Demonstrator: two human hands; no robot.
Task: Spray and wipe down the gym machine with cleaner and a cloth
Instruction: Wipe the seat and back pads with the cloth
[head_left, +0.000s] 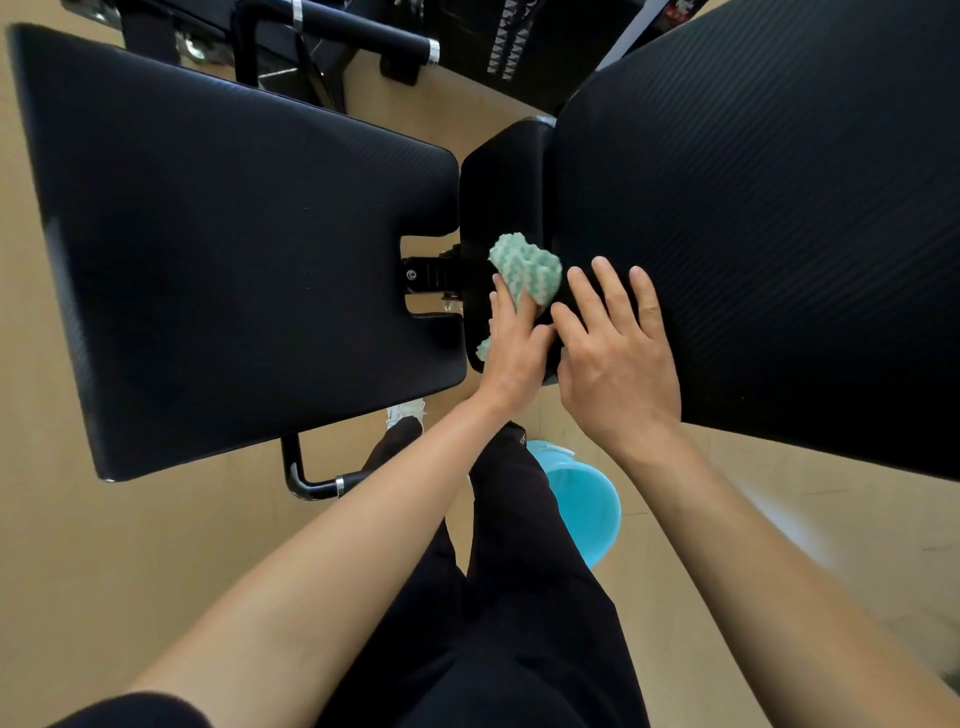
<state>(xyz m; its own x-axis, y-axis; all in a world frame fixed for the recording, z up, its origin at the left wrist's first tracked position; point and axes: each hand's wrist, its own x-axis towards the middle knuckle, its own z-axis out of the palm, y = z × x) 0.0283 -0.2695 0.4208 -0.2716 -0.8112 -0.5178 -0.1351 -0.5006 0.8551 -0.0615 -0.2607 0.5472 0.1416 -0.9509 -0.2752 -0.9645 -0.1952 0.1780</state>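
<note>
Left hand (514, 348) grips a crumpled green-and-white microfibre cloth (527, 267) at the black ribbed backrest pad's (779, 234) near end. Right hand (618, 358), fingers flat & empty, braces on the pad beside it. Firm, short strokes should suit the seam.

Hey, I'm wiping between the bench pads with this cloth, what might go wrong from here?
The cloth in your left hand sits beside the metal hinge; it might snag there or the hand get pinched. The blue bucket stands right beside your leg, so a step may tip it.
</note>
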